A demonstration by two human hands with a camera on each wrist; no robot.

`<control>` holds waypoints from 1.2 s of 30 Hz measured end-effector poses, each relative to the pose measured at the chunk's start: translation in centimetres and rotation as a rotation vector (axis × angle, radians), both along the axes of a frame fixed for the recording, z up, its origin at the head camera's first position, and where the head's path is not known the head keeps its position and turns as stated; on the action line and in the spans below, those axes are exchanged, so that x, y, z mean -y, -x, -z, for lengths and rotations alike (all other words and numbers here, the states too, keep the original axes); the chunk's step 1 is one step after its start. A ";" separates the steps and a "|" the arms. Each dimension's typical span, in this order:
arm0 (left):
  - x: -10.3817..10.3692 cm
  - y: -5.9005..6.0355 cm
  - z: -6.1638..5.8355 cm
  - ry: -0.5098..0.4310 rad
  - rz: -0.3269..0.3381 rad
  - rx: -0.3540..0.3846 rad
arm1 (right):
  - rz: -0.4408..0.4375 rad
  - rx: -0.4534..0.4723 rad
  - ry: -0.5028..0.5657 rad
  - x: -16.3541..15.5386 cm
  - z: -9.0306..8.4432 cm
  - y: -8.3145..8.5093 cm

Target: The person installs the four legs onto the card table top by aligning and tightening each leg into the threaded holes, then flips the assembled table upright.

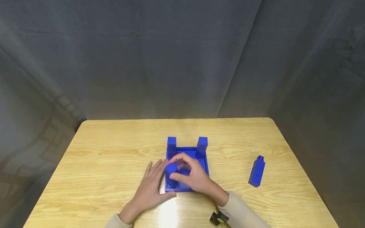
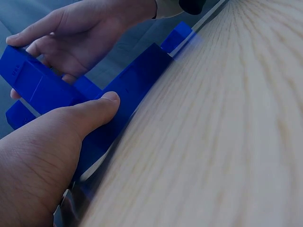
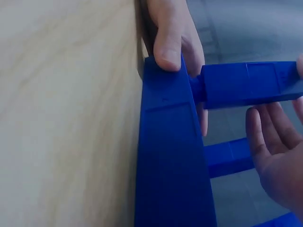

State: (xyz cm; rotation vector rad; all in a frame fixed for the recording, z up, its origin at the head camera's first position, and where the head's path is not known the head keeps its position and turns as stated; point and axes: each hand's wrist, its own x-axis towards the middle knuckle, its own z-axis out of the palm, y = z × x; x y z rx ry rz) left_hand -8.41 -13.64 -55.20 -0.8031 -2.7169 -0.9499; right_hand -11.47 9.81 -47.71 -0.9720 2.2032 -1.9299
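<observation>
Nearest: L sleeve (image 1: 117, 222) & R sleeve (image 1: 243, 211), both pale beige. Blk gadget (image 1: 219, 218) w/ yellow patch at R cuff. Glare on wood-grain desk (image 1: 114, 148) betw. forearms.

L hand (image 1: 150, 191) next, spread at near-L corner of blue tray (image 1: 183, 190). L grip apart: fingers approx. straight along L side, thumb out along near side; L wrist view has thumb pad flat on tray's outer face. Tray is sq., shallow, raised rim, sits mid-desk.

Near-L post (image 1: 169, 172) upright at that corner, blue, narrow neck at tray end (R wrist view). Small marking nr top in L wrist view, can't read it. R hand (image 1: 196, 177) comes in from R, over tray. R grip clamped on near-L post, upper part: thumb on near side, index arched round behind top. Other R fingers bent, partly hidden in head view. Near-R part of tray mostly under R hand & wrist.

Loose post (image 1: 257, 172) lies on desk, well apart, R of tray; threaded end (image 1: 260, 157) pts away from person.

Far-R post (image 1: 202, 145) & far-L post (image 1: 171, 145) upright at tray's far corners, sq. tops, same blue; R fingers well short of far-R.

Beyond desk's far edge: dk gray curtain (image 1: 156, 63), w/ folds, also both sides.
</observation>
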 end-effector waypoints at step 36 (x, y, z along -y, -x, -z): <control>0.0 -0.1 -0.2 0.007 -0.006 0.003 | -0.161 -0.156 -0.007 0.1 1.0 0.2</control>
